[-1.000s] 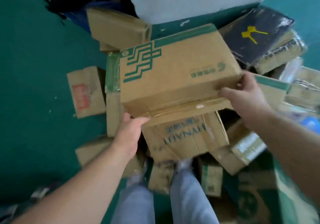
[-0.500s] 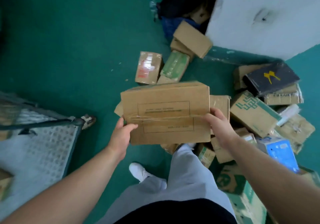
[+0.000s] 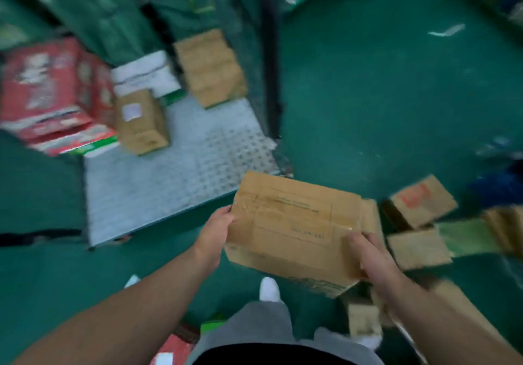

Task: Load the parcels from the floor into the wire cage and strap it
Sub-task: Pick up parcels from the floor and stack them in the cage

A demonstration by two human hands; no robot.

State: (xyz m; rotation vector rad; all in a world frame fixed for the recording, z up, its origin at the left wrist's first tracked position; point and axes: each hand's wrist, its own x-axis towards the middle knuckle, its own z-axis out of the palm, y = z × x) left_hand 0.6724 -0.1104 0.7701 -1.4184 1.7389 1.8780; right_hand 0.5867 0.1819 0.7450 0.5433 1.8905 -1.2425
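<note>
1. While red cartons and a small brown box sit pushed to the cage's back left, its metal floor lies bare in front, likely left free for more.
2. Left hand grips the parcel's left end.
3. Parcel hangs in the air just off the cage's front corner, long axis running hand to hand, taped face up, left end nearest the cage.
4. Right hand clasps the right end, thumb on top; an end-to-end hold probably shares the weight.
5. Loose boxes wait on the floor.

Open cage floor in front — parcels along its back.
</note>
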